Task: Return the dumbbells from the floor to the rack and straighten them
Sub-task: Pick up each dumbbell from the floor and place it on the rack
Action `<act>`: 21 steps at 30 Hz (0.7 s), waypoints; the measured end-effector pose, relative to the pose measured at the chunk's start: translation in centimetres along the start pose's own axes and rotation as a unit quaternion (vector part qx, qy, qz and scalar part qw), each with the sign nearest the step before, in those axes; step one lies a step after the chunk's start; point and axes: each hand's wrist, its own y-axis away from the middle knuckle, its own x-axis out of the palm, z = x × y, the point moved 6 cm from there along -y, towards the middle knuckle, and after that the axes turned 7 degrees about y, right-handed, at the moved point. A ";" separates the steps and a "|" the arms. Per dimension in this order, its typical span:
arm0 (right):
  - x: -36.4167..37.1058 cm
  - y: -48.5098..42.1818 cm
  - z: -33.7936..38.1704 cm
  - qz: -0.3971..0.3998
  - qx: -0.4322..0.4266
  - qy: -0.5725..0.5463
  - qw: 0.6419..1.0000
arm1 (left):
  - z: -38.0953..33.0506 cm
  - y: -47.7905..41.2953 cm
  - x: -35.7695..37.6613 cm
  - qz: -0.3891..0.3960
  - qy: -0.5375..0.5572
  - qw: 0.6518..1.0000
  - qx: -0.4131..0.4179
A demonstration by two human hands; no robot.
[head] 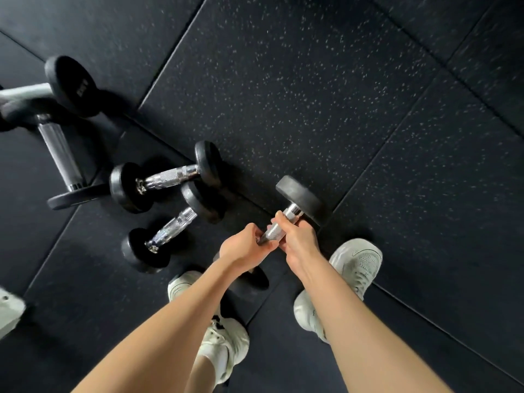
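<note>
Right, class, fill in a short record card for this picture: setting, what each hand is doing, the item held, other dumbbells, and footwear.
setting: dark speckled rubber floor
left hand: gripping the lower part of the handle
right hand: gripping the upper part of the handle
held dumbbell: black heads, chrome handle, near head hidden behind the left forearm
other dumbbells: two small, one larger; another at the left edge, blurred
footwear: pale trainers
rack: not identifiable
</note>
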 end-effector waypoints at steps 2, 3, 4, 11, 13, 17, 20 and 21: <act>-0.5 3.2 1.3 -0.002 -0.009 0.010 1.000 | -1.4 3.4 -1.3 -0.011 -0.001 1.000 0.008; -0.9 5.1 1.9 -0.005 -0.013 0.015 1.000 | -2.2 5.4 -1.9 -0.015 -0.005 1.000 0.012; -1.3 7.2 2.6 -0.012 -0.017 0.026 0.999 | -3.1 7.6 -2.5 -0.018 -0.006 1.000 0.016; -5.5 27.8 11.2 -0.036 -0.091 0.083 0.992 | -12.5 27.1 -8.2 -0.028 0.002 0.998 0.055; -7.3 34.3 14.3 -0.033 -0.116 0.085 0.989 | -15.6 33.0 -9.7 -0.038 0.014 0.997 0.062; -11.5 46.4 20.1 -0.023 -0.174 0.088 0.981 | -21.9 43.8 -12.2 -0.033 0.036 0.995 0.092; -14.7 53.7 24.4 -0.023 -0.228 0.094 0.969 | -27.1 50.3 -14.2 -0.029 0.041 0.991 0.123; -15.7 55.6 25.9 -0.024 -0.243 0.091 0.965 | -28.9 52.2 -15.0 -0.038 0.038 0.989 0.137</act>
